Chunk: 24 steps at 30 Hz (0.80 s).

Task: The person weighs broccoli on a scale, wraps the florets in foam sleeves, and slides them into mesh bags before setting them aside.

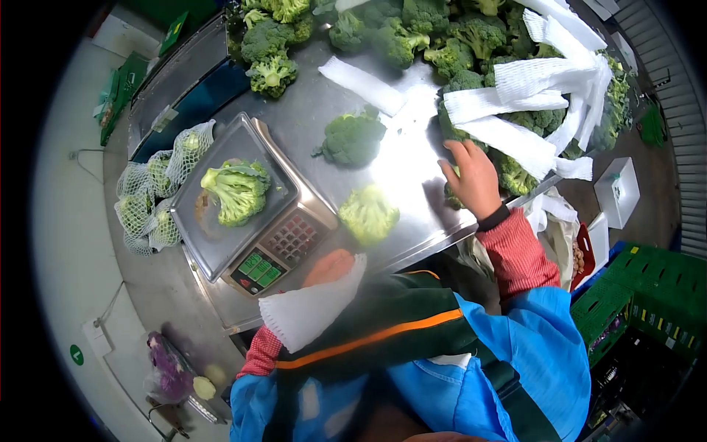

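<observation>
Our right hand point(471, 177) lies spread with fingers open on the near edge of the broccoli pile point(471, 37). It touches a head half under the loose white sleeves point(515, 140) and is not yet gripping anything. Our left hand point(329, 267) is closed on one foam sleeve point(309, 313), close to the body. To do this well, we judge, we should take the head by its stalk and keep the sleeve's mouth open. Between the hands lies a loose broccoli point(368, 214). Just beyond the left hand stands the scale point(294, 237), with another head point(237, 191) on its pan. The left fingers are hidden behind the sleeve — and the scale's readout is too small to read.
</observation>
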Motion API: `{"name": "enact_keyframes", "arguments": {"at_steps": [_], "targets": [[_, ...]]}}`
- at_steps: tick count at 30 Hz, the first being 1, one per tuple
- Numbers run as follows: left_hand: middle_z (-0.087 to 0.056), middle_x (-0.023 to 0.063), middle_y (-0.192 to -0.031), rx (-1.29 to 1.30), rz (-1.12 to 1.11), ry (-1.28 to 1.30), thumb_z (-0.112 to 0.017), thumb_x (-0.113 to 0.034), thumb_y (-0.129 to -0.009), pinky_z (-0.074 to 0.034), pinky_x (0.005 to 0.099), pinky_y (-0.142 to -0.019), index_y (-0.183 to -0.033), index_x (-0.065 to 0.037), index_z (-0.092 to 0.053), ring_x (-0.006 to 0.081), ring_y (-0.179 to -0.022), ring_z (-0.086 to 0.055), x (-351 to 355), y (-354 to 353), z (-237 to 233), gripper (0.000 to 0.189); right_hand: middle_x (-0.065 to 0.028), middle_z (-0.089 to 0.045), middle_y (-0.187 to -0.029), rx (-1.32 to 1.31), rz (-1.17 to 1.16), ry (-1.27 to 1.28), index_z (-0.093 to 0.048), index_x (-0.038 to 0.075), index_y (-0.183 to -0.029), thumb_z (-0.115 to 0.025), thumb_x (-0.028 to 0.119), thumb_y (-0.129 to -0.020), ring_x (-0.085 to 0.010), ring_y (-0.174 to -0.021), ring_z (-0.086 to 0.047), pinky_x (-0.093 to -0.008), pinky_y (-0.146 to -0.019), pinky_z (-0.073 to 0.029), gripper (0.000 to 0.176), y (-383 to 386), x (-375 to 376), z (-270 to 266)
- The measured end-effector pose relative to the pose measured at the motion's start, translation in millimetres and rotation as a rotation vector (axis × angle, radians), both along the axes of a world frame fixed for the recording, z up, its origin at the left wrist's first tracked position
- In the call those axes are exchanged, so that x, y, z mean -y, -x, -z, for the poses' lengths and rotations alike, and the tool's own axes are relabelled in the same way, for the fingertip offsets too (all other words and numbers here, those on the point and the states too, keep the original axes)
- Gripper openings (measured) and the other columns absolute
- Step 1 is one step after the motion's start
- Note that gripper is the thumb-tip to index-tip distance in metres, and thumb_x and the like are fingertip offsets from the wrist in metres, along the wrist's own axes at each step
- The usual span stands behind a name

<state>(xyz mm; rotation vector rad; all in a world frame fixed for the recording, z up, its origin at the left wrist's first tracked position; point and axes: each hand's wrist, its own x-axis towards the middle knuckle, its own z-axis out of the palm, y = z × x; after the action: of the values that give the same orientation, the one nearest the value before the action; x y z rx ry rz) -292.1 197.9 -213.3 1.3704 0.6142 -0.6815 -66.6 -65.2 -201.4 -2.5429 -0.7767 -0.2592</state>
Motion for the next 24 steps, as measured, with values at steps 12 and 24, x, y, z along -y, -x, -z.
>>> {"name": "enact_keyframes", "arguments": {"at_steps": [12, 24], "targets": [[-0.059, 0.0049, -0.093, 0.08, 0.035, 0.032, -0.052, -0.022, -0.096, -0.047, 0.0274, -0.075, -0.103, -0.005, -0.058, 0.0128, -0.087, -0.056, 2, -24, 4, 0.02, -0.0074, -0.062, -0.085, 0.306, 0.259, 0.568, -0.061, 0.01, -0.081, -0.064, 0.023, -0.078, -0.0253, -0.085, -0.061, -0.041, -0.074, -0.045, 0.014, -114, 59, -10], [-0.057, -0.0002, -0.085, 0.16, -0.091, 0.124, -0.051, -0.022, -0.097, -0.045, 0.0213, -0.062, -0.1, -0.007, -0.053, 0.0063, -0.071, -0.054, 16, -92, -12, 0.015, -0.0096, -0.054, -0.071, 0.269, 0.087, 0.235, -0.055, 0.007, -0.076, -0.07, 0.015, -0.074, -0.0286, -0.07, -0.055, -0.0389, -0.059, -0.044, 0.018, -87, 39, -28]]}}
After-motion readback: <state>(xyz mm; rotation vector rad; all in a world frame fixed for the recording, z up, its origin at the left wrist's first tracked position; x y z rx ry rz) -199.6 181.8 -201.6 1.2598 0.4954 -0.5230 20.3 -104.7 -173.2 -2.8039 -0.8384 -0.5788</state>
